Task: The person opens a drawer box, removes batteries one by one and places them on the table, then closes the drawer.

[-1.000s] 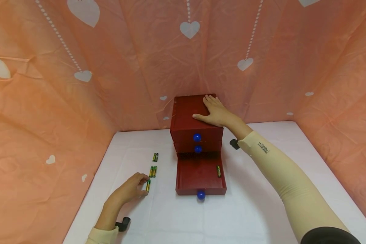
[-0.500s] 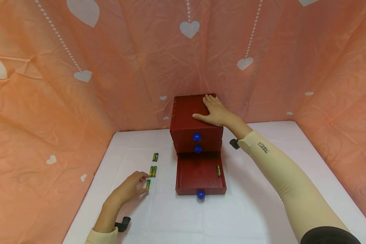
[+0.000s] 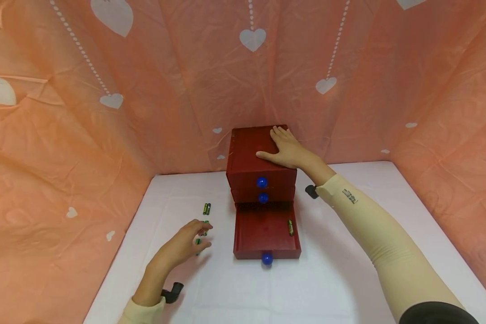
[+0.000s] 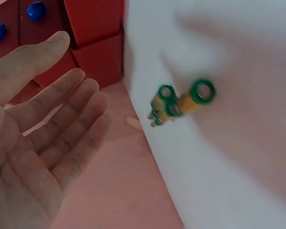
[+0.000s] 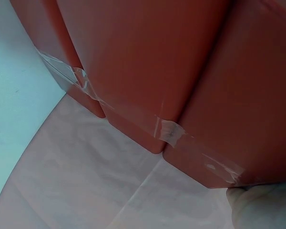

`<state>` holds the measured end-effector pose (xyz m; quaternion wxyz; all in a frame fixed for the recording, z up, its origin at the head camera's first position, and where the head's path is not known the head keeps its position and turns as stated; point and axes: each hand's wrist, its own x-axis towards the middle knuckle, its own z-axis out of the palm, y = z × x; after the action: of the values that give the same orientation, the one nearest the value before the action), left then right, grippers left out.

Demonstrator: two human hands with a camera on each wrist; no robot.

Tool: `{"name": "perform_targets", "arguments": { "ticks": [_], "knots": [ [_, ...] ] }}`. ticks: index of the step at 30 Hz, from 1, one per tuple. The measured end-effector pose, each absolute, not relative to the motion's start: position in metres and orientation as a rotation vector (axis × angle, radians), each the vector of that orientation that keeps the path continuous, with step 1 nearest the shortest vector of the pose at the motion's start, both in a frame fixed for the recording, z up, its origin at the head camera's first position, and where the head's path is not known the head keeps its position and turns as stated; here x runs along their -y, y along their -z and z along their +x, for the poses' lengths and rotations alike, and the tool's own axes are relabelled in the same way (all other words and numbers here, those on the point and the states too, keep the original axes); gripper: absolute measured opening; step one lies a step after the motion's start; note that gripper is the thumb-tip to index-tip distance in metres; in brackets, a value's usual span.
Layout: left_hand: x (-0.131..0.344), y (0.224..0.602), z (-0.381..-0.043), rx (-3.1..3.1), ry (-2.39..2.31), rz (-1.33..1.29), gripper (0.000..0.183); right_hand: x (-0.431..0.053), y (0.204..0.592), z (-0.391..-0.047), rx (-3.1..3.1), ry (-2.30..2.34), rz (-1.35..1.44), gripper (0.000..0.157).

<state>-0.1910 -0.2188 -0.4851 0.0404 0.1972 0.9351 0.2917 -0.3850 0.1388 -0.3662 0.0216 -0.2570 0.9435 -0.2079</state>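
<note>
My left hand [image 3: 182, 245] hovers over the white table with fingers spread and nothing in its grasp; the left wrist view shows its bare palm. Beneath it lie green-and-yellow batteries: the nearest battery [image 4: 193, 98] and a pair behind it, both partly covered by the fingers in the head view. Farther back another pair of batteries [image 3: 206, 209] is fully visible. My right hand [image 3: 285, 150] rests flat on top of a dark red drawer box [image 3: 249, 148]. Its bottom drawer [image 3: 259, 234] is pulled out, with one battery [image 3: 290, 227] at the right side inside.
Blue round knobs [image 3: 261, 182] mark the closed upper drawers, and another knob [image 3: 267, 258] sticks out from the pulled-out drawer's front. Clear tape [image 5: 170, 132] runs along the box's side. A pink-orange cloth [image 3: 186, 90] with hearts surrounds the table's back and sides.
My left hand has moved away from the nearest battery, up and to the right, with thumb and fingers wider apart; that battery stays on the table. The right hand has not moved.
</note>
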Motion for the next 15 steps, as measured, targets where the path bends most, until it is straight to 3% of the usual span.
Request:
{"name": "perform_targets", "arguments": {
  "ticks": [15],
  "knots": [
    [0.179, 0.487, -0.203, -2.957, -0.962, 0.725, 0.041, -0.138, 0.368, -0.385, -2.931, 0.643, -0.783, 0.106]
  ]
}}
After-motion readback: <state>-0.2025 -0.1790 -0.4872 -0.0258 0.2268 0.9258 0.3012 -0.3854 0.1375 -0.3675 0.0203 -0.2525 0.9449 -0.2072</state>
